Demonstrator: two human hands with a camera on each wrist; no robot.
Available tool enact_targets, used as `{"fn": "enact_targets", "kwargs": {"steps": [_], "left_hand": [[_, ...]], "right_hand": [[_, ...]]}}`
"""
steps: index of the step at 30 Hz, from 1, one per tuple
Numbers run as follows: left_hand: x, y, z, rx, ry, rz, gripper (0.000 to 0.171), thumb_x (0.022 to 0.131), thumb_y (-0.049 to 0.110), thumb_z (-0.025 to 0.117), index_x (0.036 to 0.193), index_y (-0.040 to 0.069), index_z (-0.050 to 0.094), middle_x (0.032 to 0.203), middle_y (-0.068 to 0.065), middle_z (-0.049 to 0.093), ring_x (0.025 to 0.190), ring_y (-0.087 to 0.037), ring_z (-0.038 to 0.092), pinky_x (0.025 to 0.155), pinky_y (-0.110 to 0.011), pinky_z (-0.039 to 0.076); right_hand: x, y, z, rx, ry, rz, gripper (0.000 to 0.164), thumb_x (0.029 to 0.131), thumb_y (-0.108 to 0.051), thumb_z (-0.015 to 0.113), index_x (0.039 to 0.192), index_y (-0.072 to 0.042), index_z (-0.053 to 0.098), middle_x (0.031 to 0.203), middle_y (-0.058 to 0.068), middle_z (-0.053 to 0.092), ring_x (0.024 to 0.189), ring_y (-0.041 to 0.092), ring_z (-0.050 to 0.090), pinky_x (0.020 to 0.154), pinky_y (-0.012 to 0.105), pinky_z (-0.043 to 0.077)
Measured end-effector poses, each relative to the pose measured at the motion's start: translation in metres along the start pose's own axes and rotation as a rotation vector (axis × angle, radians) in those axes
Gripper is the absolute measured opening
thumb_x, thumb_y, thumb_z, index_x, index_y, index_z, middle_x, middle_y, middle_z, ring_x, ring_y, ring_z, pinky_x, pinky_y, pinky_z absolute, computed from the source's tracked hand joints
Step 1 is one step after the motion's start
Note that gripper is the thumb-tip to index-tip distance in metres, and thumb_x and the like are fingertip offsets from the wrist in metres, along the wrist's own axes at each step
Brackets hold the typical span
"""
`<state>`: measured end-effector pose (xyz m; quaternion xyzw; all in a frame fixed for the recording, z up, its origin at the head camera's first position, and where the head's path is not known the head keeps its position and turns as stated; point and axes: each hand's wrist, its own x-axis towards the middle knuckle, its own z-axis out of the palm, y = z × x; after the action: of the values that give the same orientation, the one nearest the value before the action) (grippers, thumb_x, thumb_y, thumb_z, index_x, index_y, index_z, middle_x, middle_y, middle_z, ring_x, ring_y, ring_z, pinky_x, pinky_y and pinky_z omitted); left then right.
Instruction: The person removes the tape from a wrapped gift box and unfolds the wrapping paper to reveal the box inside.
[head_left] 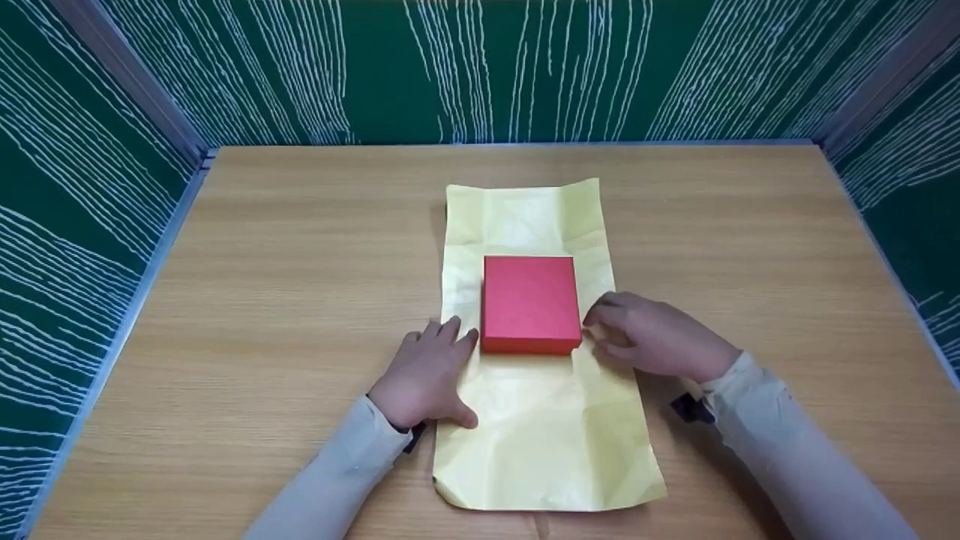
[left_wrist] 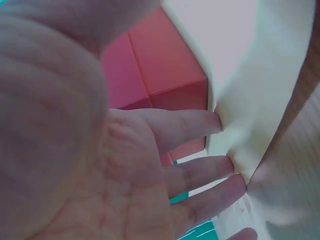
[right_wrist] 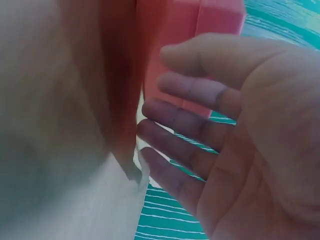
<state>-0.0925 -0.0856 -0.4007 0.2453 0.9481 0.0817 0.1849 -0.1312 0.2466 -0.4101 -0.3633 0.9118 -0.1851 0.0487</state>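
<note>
A red lidded box (head_left: pixel 531 304) sits on a long sheet of creased pale yellow paper (head_left: pixel 525 435). Left of the box, my left hand (head_left: pixel 427 371) spreads its fingers, and the fingertips (left_wrist: pixel 215 121) press on the paper by its edge. My right hand (head_left: pixel 652 334) is at the right side of the box, fingers bent a little and holding nothing. In the right wrist view its fingertips (right_wrist: pixel 150 107) are close to the side of the red box (right_wrist: pixel 220 20) and the paper; whether they touch, I cannot tell.
The paper lies on a wooden table (head_left: pixel 300 247), its far corners slightly raised. Green panels (head_left: pixel 382 75) with white streaks stand behind the table and along both sides.
</note>
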Motion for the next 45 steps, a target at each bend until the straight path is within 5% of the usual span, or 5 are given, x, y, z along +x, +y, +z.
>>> {"fn": "enact_targets", "kwargs": {"steps": [16, 22, 30, 40, 45], "left_hand": [[0.027, -0.030, -0.014, -0.085, 0.089, 0.115, 0.076, 0.076, 0.037, 0.087, 0.139, 0.005, 0.058, 0.126, -0.015, 0.056, 0.118, -0.034, 0.051, 0.103, -0.050, 0.043], [0.061, -0.058, -0.018, -0.211, 0.053, 0.034, 0.087, 0.089, 0.039, 0.077, 0.161, 0.014, 0.036, 0.168, -0.019, 0.023, 0.157, -0.036, 0.018, 0.126, -0.052, 0.017], [0.090, -0.077, -0.030, -0.215, 0.089, -0.029, 0.080, 0.098, 0.044, 0.064, 0.162, 0.008, 0.033, 0.170, -0.018, 0.021, 0.159, -0.034, 0.013, 0.127, -0.052, 0.009], [0.051, -0.056, -0.030, -0.085, 0.168, 0.149, 0.047, 0.097, 0.032, 0.070, 0.136, 0.007, 0.065, 0.154, -0.017, 0.051, 0.152, -0.035, 0.034, 0.126, -0.048, 0.021], [0.028, -0.038, -0.020, -0.104, 0.070, 0.161, 0.080, 0.085, 0.053, 0.078, 0.146, 0.006, 0.057, 0.155, -0.017, 0.048, 0.151, -0.035, 0.034, 0.126, -0.047, 0.020]], "right_hand": [[-0.036, -0.016, 0.011, 0.094, -0.211, 0.166, 0.106, 0.076, -0.046, 0.090, 0.160, -0.011, 0.037, 0.164, 0.020, 0.031, 0.149, 0.047, 0.031, 0.116, 0.059, 0.035], [-0.012, 0.004, 0.001, 0.169, -0.116, 0.122, 0.095, 0.089, -0.047, 0.080, 0.162, -0.008, 0.034, 0.164, 0.020, 0.030, 0.151, 0.048, 0.025, 0.116, 0.066, 0.030], [0.043, 0.046, -0.015, 0.210, -0.105, 0.277, 0.087, 0.097, -0.045, 0.071, 0.163, -0.007, 0.029, 0.168, 0.020, 0.025, 0.154, 0.043, 0.023, 0.121, 0.061, 0.025], [0.051, 0.057, -0.013, 0.133, -0.102, 0.213, 0.062, 0.097, -0.031, 0.073, 0.150, -0.009, 0.051, 0.158, 0.019, 0.040, 0.145, 0.040, 0.038, 0.117, 0.057, 0.036], [0.019, 0.036, -0.005, 0.086, -0.123, 0.147, 0.074, 0.090, -0.038, 0.080, 0.149, -0.006, 0.052, 0.155, 0.021, 0.044, 0.143, 0.042, 0.041, 0.115, 0.058, 0.038]]}}
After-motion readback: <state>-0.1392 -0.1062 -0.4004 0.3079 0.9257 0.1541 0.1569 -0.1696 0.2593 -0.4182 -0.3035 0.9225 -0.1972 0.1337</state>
